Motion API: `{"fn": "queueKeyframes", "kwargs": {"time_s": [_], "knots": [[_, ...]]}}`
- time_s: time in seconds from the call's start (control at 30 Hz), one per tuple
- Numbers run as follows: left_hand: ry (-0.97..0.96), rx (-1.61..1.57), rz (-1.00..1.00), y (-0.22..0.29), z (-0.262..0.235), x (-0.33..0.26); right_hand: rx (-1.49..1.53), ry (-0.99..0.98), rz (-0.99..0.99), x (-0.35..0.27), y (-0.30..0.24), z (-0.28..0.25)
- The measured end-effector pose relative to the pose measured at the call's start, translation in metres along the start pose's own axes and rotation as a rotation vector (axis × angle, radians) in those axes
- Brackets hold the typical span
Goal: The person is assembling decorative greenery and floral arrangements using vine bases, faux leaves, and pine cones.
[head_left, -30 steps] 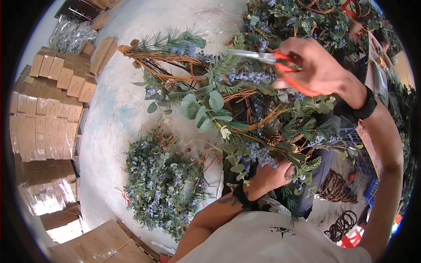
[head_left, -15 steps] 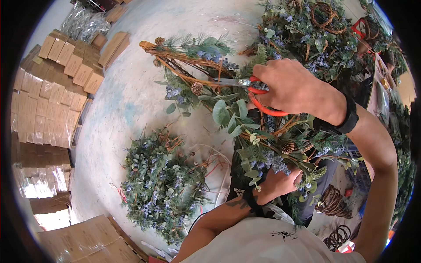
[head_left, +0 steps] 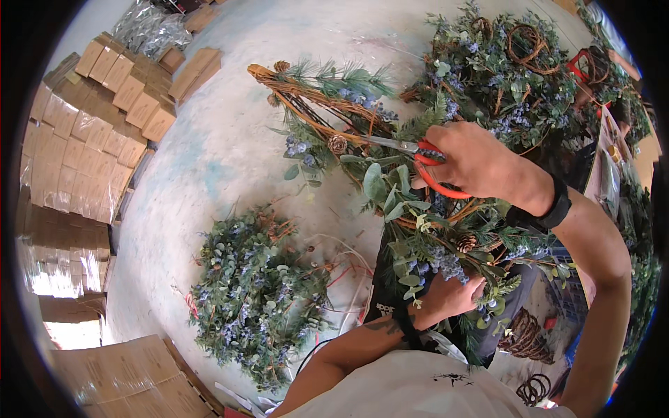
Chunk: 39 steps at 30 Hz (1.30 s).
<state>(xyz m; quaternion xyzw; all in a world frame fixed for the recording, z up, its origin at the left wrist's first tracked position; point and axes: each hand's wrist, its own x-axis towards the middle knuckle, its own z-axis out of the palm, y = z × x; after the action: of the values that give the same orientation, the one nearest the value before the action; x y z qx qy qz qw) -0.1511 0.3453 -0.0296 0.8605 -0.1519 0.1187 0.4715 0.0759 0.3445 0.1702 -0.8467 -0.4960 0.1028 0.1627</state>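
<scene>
A: Where are your hands right now?

B: Your right hand (head_left: 481, 164) is closed around the red handles of a pair of scissors (head_left: 418, 157), at about two o'clock from the middle of the view. The blades point toward nine o'clock and reach into the twig wreath (head_left: 390, 188), close to a small pine cone (head_left: 338, 143).

A: And your left?

B: Your left hand (head_left: 449, 296) sits at about five o'clock, fingers curled into the lower greenery of that same wreath, gripping it from beneath. Blue berry sprigs cover part of the fingers.

A: Where is the wreath itself?

B: You hold it tilted over the pale floor (head_left: 230, 146), running from eleven o'clock down to five o'clock, a second pine cone (head_left: 465, 242) just above your left hand.

A: What else lies around you?

B: A pile of leafy sprigs (head_left: 254, 299) lies on the floor at seven o'clock. Stacked cardboard boxes (head_left: 77, 146) line the nine o'clock side. More finished wreaths (head_left: 516, 76) crowd one o'clock.
</scene>
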Motion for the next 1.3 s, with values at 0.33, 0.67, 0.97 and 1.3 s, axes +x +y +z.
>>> {"fn": "queueKeyframes", "kwargs": {"time_s": [0.33, 0.67, 0.97, 1.3], "knots": [[-0.249, 0.297, -0.042, 0.035, -0.055, 0.010, 0.610, 0.523, 0.212, -0.052, 0.018, 0.020], [-0.386, 0.802, 0.032, 0.057, -0.182, 0.215, 1.054, 1.008, 0.475, -0.189, 0.024, 0.156], [-0.959, 0.947, -0.171, 0.031, -0.129, 0.256, 1.291, 1.324, 0.490, -0.190, 0.009, 0.123], [-1.266, 0.759, -0.312, 0.017, -0.055, 0.258, 1.524, 1.427, 0.444, -0.203, 0.003, 0.115]]}}
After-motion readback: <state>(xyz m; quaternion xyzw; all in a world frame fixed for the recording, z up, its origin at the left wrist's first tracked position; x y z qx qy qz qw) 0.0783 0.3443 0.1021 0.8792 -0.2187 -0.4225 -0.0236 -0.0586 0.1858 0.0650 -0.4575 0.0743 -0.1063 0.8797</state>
